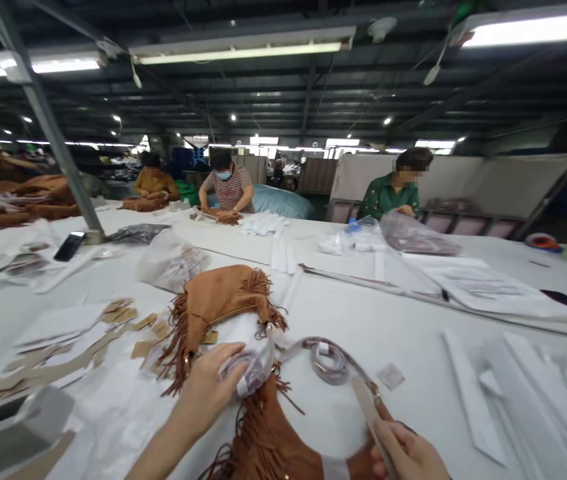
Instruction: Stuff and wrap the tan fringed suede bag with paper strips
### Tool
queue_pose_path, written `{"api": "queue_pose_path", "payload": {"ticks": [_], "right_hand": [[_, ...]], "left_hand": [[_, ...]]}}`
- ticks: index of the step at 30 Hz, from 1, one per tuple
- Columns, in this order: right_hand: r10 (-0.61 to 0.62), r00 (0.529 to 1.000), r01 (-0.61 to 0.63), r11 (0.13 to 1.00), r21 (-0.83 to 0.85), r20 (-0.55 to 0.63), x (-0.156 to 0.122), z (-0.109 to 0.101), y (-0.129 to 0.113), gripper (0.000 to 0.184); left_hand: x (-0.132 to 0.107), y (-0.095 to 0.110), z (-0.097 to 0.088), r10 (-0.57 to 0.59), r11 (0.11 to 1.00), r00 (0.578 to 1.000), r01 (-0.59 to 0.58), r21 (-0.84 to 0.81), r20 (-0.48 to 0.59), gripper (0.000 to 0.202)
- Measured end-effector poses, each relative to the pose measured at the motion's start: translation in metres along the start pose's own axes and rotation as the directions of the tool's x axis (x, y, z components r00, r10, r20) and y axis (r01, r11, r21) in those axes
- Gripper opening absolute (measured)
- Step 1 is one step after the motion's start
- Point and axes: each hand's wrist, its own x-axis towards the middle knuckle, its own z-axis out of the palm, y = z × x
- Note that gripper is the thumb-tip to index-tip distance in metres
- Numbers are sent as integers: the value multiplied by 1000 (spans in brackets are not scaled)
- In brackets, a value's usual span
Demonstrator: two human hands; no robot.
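Note:
A tan suede fringed bag (223,297) lies on the white table (413,333) in front of me, stuffed with white paper. My left hand (208,390) is closed around a plastic-wrapped part of the bag's strap (331,363) beside the fringe. My right hand (406,453), at the bottom edge, pinches the flat tan end of the same strap. The strap loops between both hands over the table.
Tan paper tags (123,313) and white sheets lie to the left. White paper strips (513,393) lie to the right. A phone (69,246) and plastic bags (171,263) sit farther back. Three people work across the table with more brown bags (28,200).

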Motion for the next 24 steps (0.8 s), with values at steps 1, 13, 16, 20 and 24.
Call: {"api": "queue_pose_path", "payload": {"ticks": [1,13,16,20,24], "right_hand": [[-2,1000,2,1000,1,4,7,0,-2,50],[-449,884,444,727,-524,128,81,-8,-16,27],[-421,855,490,471,-734,302,98,4,-15,45],[-365,863,441,204,-874,350,111,25,-8,25],[-404,854,397,96,-913,329,111,38,10,17]], "left_hand": [[25,19,23,65,997,995,-62,-39,74,34],[146,23,220,55,991,857,-110,78,512,28],[156,14,231,83,991,819,-125,35,567,23],[169,4,237,112,993,761,-117,-34,639,23],[173,-2,236,115,993,717,-90,-72,687,30]]}}
